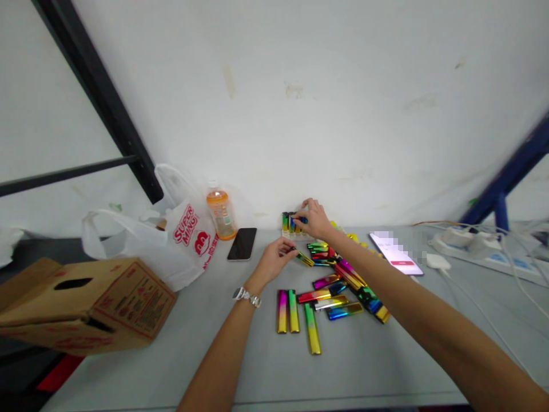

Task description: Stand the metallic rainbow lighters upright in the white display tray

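Note:
My left hand (277, 257), with a metal watch (247, 296) on its wrist, pinches a shiny green and gold lighter (305, 260) above the table. Further back, my right hand (315, 218) has its fingers closed at a dark blue lighter, partly hidden by them. It is at the end of a row of upright lighters (285, 221) by the wall, their lower ends in a clear holder (288, 234). Many metallic lighters lie loose under and beside my right forearm. Nearer me are a pink and yellow lighter (282, 312), a green and yellow one (293, 312) and another (313, 329).
Left of my hands are a black phone (242, 244), an orange-capped-label bottle (222, 212), a white plastic bag (180, 246) and a cardboard box (124, 297). On the right lie a lit phone (401, 260), a charger (438, 262) and a power strip (493, 252) with cables. A white wall (300, 131) stands behind.

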`<state>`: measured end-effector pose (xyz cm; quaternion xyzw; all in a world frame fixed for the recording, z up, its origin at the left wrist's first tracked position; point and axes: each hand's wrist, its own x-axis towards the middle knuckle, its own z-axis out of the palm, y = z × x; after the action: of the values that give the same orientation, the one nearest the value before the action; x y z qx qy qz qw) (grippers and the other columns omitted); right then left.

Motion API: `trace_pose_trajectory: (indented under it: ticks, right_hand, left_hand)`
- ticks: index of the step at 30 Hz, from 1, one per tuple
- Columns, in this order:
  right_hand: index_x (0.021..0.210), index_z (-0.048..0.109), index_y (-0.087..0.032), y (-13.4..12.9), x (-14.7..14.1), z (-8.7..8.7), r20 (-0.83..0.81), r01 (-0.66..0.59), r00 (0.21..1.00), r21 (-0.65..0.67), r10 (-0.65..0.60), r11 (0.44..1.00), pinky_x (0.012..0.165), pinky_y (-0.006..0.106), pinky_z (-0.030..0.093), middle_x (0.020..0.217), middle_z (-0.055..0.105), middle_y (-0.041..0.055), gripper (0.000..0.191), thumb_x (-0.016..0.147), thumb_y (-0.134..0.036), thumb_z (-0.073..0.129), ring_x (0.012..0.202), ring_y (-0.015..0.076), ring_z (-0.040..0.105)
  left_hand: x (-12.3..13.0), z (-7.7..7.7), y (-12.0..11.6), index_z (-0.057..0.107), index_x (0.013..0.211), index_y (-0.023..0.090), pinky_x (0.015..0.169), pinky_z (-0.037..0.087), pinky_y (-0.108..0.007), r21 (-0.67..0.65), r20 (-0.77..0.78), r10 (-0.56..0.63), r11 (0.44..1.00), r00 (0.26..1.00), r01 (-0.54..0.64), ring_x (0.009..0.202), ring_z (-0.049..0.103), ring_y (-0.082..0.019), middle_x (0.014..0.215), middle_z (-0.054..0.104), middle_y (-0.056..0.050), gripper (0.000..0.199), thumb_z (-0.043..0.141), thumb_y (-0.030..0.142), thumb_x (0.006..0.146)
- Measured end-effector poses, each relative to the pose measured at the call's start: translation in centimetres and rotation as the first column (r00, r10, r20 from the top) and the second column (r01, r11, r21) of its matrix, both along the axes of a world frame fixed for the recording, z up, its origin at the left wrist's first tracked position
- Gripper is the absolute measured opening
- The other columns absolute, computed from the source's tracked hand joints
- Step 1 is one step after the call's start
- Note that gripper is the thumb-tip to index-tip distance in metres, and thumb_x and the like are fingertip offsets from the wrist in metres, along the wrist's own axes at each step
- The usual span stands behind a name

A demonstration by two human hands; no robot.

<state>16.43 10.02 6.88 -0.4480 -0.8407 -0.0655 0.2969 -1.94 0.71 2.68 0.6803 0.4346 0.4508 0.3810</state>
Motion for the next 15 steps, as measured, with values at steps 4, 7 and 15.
trace_pose_trajectory:
  ticks: [4,7,15]
  right_hand:
    - [0.122,0.072,-0.029,-1.0,-0.2,-0.2,0.056,0.044,0.998,-0.037,-0.042,0.998,0.097,0.043,0.034,0.118,0.048,0.0136,0.034,0.096,-0.041,0.053,0.114,0.0291,0.042]
    - [0.132,0.065,-0.029,-1.6,-0.5,-0.5,0.084,0.055,0.995,-0.049,-0.051,0.997,0.099,0.046,0.033,0.122,0.048,0.0155,0.041,0.097,-0.044,0.05,0.119,0.0312,0.041]
    - [0.108,0.068,-0.018,-6.6,-0.2,-1.7,-0.607,-0.221,0.795,-0.326,-0.025,0.919,0.093,0.036,0.043,0.102,0.063,0.0099,0.06,0.1,-0.06,0.026,0.101,0.0219,0.057]
  left_hand:
    - [1.1,-0.2,0.2,0.065,0.094,0.018,0.076,0.051,-0.028,0.047,0.219,0.058,0.996,0.974,-0.07,0.085,0.066,-0.016,0.096,0.071,-0.006,0.03,0.077,0.036,0.074]
    - [1.9,-0.4,0.2,0.065,0.095,0.017,0.078,0.053,-0.029,0.016,0.357,0.085,0.995,0.93,-0.097,0.082,0.067,-0.015,0.095,0.072,-0.006,0.037,0.08,0.039,0.07]
    - [3.1,0.1,-0.5,0.069,0.1,0.017,0.083,0.053,-0.032,0.068,0.305,0.151,0.981,0.94,-0.18,0.093,0.068,-0.019,0.1,0.074,-0.008,0.035,0.073,0.043,0.077]
